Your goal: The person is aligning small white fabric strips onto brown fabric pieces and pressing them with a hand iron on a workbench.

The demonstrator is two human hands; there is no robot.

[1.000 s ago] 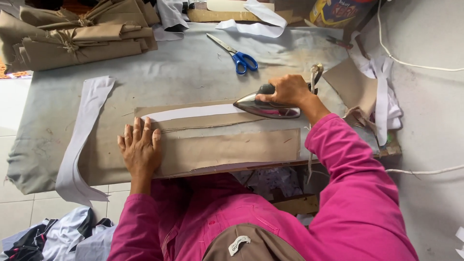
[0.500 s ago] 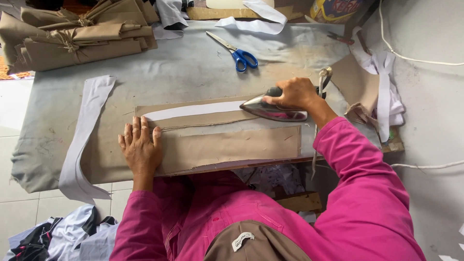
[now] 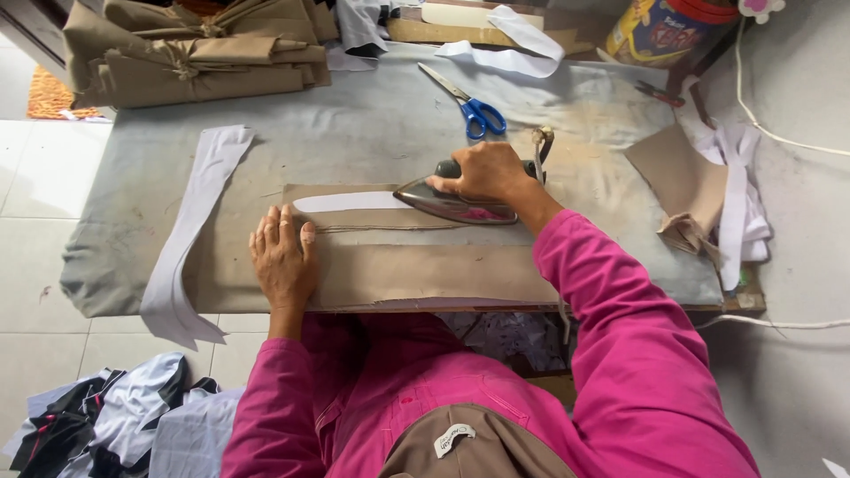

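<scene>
Two hands | right hand (image 3: 485, 171) holds iron (image 3: 452, 202) | left hand (image 3: 283, 257) flat on brown fabric (image 3: 425, 270)

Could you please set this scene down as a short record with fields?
Right hand: grips the handle of the iron
Iron: flat on a white strip laid over brown fabric
Left hand: palm down, pressing the brown fabric flat
Surface: grey padded table
Nearby: blue-handled scissors; long white strip hanging over the near edge; tied brown bundles at the far left corner

Yellow printed tub (image 3: 660, 31) stands top right.
</scene>
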